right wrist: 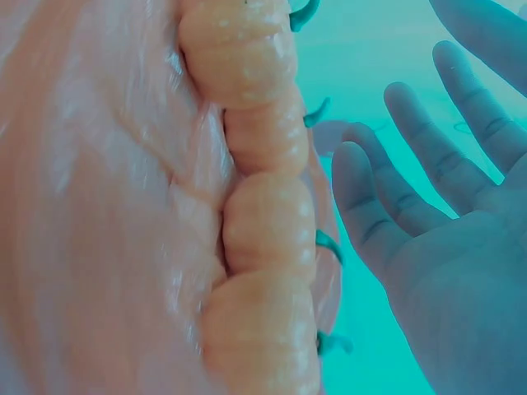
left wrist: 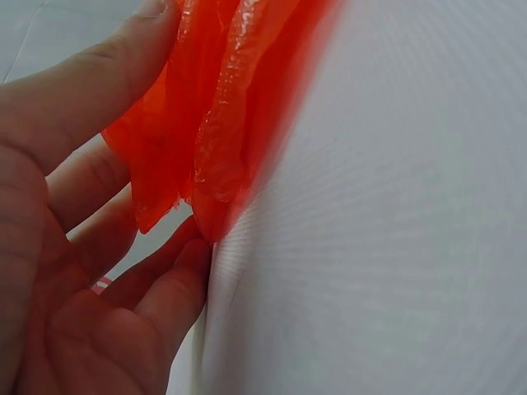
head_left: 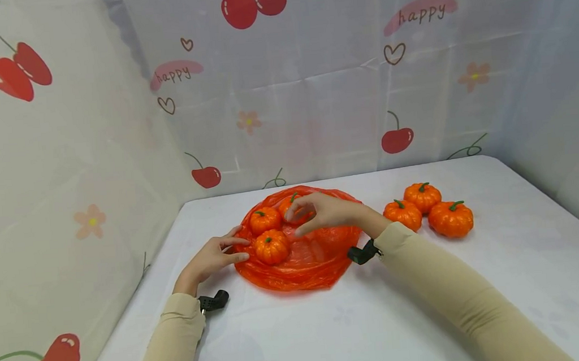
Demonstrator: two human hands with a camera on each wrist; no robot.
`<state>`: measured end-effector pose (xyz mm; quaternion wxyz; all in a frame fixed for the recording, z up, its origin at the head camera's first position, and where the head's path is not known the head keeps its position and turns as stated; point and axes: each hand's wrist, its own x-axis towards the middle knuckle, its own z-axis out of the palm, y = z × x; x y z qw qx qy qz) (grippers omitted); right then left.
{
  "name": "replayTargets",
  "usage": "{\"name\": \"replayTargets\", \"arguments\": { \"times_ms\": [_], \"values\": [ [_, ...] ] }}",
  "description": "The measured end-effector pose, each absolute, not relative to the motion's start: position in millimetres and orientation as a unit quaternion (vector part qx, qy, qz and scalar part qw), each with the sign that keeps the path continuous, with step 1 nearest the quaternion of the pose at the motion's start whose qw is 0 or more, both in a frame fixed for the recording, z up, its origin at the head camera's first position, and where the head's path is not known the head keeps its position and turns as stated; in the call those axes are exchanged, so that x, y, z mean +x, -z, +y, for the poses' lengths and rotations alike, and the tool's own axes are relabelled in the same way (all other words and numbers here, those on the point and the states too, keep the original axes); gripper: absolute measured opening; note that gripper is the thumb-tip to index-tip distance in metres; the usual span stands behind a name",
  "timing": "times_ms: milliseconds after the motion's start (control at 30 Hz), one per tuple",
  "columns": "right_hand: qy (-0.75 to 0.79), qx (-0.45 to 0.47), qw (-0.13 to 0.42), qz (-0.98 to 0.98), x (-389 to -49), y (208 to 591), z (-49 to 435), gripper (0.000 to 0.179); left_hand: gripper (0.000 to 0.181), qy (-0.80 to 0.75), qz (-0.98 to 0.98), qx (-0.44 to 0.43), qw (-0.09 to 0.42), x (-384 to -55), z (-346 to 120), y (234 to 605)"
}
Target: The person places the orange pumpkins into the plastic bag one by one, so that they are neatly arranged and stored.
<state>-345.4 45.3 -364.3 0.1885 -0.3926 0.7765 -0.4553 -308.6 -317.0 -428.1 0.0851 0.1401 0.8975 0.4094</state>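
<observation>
An orange-red plastic bag (head_left: 297, 279) lies spread out with its mouth up. Inside it, small orange pumpkins sit towards the left, one at the front (head_left: 272, 247), one behind it (head_left: 265, 220) and another farther back (head_left: 286, 204), partly hidden by my right hand (head_left: 322, 211). That hand hovers over the bag, palm down, fingers spread and holding nothing. In the right wrist view several pumpkins (right wrist: 270, 222) with green stems line up beside the right hand (right wrist: 453, 222). My left hand (head_left: 216, 260) holds the bag's left rim; its thumb and fingers lie around the thin plastic (left wrist: 218, 107).
To the right of the bag, three more pumpkins stand grouped on the white table (head_left: 281, 340): one on the left (head_left: 403, 216), one at the back (head_left: 422, 197) and one on the right (head_left: 451, 220). A cherry-printed curtain (head_left: 314, 105) hangs behind the table.
</observation>
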Motion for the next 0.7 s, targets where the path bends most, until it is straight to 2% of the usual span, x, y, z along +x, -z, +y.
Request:
{"name": "replayTargets", "arguments": {
  "times_ms": [300,700],
  "values": [
    [0.442,-0.391,0.168,0.79,-341.9,362.2,74.0,0.032,0.043,-0.407,0.899,0.141,0.084,-309.3,-316.7,425.2],
    [0.444,-0.36,0.171,0.803,-322.1,357.8,126.7,0.037,0.045,-0.408,0.898,0.137,0.09,-308.6,-316.8,427.5]
  ]
}}
